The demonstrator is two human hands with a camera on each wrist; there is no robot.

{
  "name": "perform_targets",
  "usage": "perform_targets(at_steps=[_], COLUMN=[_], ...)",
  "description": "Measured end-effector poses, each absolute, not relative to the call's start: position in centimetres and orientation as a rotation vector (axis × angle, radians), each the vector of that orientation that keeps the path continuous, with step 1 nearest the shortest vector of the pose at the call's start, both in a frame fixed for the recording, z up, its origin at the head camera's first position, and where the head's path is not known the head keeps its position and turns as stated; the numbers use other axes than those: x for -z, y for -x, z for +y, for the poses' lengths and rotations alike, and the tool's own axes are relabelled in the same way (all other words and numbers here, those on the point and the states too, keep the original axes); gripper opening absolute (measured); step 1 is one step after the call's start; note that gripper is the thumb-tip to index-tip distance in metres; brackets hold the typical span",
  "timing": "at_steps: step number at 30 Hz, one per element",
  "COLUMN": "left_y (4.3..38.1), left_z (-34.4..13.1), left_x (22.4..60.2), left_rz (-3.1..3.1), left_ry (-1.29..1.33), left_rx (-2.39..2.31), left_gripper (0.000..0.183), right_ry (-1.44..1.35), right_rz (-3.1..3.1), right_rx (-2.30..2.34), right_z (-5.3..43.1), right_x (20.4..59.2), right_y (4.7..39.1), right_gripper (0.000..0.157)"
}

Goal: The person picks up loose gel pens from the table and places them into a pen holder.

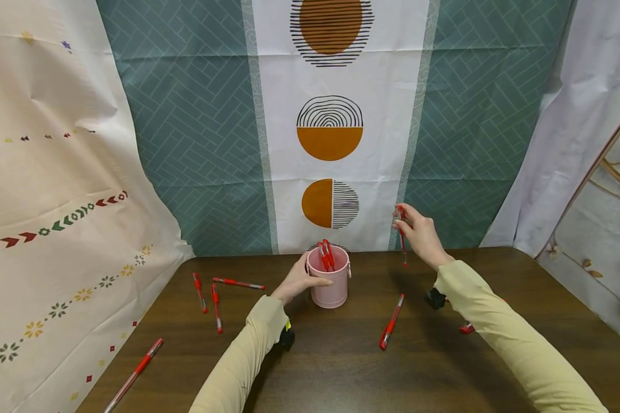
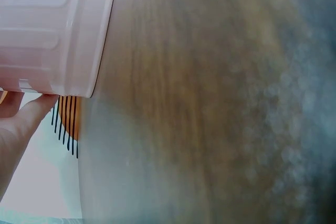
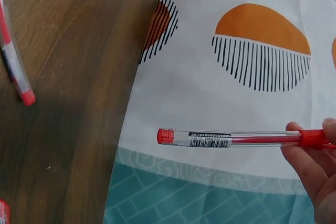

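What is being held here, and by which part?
The right grip pinches a red pen by its upper end; the left grip holds the pink bucket around its side.

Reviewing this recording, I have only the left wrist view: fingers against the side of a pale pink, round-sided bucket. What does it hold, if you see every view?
Observer: The pale pink, round-sided bucket holds slim red pens, which the head view shows.

Operator: Anything gripped elsewhere?

Observer: Yes, the right hand pinches a slim red-and-clear pen.

Operator: And what lies left of the bucket?

Observer: Four more red pens lie on the brown wooden table there.
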State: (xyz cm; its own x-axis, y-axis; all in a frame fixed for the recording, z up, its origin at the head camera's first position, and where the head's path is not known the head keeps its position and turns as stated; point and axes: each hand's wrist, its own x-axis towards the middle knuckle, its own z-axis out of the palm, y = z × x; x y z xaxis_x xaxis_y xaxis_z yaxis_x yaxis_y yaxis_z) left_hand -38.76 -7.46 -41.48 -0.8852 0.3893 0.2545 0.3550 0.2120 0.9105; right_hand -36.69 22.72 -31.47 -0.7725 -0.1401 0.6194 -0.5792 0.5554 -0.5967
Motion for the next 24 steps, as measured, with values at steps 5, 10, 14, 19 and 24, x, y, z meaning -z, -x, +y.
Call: perform_targets(at_steps=[5, 10, 14, 19, 24], left_y=[38.8, 38.8, 38.7, 37.3, 36.6], left_z=[-7.5, -7.5, -7.5, -7.6, -7.5], left_x=[41.6, 41.6, 41.3, 39.7, 39.0], left_rz=[2.423, 2.423, 2.401, 2.384, 2.395], left_ry=[-0.749, -0.726, -0.723, -0.751, -0.748], left_rx=[-1.814, -1.801, -1.794, -1.778, -1.757], left_gripper=[0.081, 0.082, 0.083, 0.082, 0.080], right_ry=[-0.606, -0.620, -0.632, -0.655, -0.699], right_rz=[-2.251, -2.224, -2.208, -2.196, -2.179], right_rx=[-1.157, -1.176, -1.193, -1.185, -1.210], right_z=[22.1, 21.5, 20.9, 20.3, 19.7], right_x=[31.2, 30.9, 30.5, 30.0, 29.8], right_y=[36.6, 36.5, 36.3, 36.1, 36.1], right_gripper=[0.033, 0.035, 0.035, 0.035, 0.035])
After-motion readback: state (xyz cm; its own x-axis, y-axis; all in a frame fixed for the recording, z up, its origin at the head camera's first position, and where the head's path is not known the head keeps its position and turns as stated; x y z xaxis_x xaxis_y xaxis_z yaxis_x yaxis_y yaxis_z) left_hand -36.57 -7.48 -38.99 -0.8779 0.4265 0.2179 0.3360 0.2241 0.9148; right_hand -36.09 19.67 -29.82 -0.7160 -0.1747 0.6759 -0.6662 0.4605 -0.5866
